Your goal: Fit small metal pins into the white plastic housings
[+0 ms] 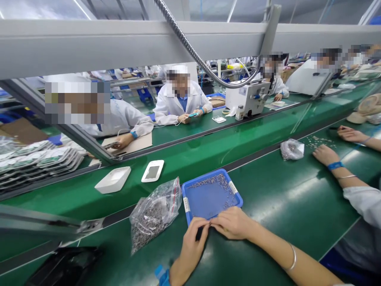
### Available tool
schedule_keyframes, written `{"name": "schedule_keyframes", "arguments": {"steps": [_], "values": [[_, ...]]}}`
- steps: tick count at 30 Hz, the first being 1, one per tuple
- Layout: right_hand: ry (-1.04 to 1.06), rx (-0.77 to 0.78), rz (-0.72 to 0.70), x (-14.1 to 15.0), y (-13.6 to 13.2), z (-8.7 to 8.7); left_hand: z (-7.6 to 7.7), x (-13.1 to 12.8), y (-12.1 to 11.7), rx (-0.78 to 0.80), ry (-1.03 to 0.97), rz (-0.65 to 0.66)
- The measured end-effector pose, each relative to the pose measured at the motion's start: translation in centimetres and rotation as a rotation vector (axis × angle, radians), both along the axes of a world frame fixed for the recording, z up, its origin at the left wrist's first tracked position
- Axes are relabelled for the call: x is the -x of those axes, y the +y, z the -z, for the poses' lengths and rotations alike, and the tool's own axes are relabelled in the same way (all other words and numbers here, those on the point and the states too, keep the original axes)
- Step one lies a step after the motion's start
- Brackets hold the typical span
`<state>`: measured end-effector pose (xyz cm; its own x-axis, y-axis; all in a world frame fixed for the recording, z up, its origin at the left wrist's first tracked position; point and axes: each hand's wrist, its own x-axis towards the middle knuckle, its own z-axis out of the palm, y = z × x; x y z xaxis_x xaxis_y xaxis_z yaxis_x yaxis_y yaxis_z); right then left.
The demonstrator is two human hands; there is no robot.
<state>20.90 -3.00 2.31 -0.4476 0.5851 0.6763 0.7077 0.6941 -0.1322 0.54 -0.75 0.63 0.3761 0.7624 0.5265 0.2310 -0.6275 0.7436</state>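
While both hands meet at the near edge of the blue tray [190, 206], the left hand [190, 248] curls its fingers and thumb together on a small dark part that is too small to make out, and the right hand [233, 223] lies knuckles up just beside it, fingertips pinched toward the same spot; whether the right holds anything I cannot tell. A bracelet [293, 258] circles the right wrist and a blue strap [162, 276] the left. Small metal parts [212, 182] lie scattered along the tray's far and right sides, on its blue floor. A clear bag [154, 214] of more such parts lies just left of the tray on the green table [282, 206]. Beyond them, on the belt [208, 153], sit a white case [113, 179] and a white screen unit [152, 171], side by side and apart. At right a co-worker's hands [327, 154] rest near loose parts and a second small bag [292, 149]. Across the belt sit people in white coats, one [178, 103] holding a small device, next to a white machine [245, 97] fed by a metal hose [190, 45]. Stacked trays [38, 163] fill the far left.
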Motion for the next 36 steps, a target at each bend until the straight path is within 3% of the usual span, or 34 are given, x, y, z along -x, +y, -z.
{"name": "schedule_keyframes", "arguments": {"steps": [20,36], "values": [[0.015,-0.017,-0.015,-0.05,-0.02,-0.58,-0.44,-0.21,0.01,0.094,0.022,0.051],[0.014,-0.014,-0.043,-0.13,0.12,-0.35,0.23,0.03,-0.05,0.185,0.038,0.138]]}}
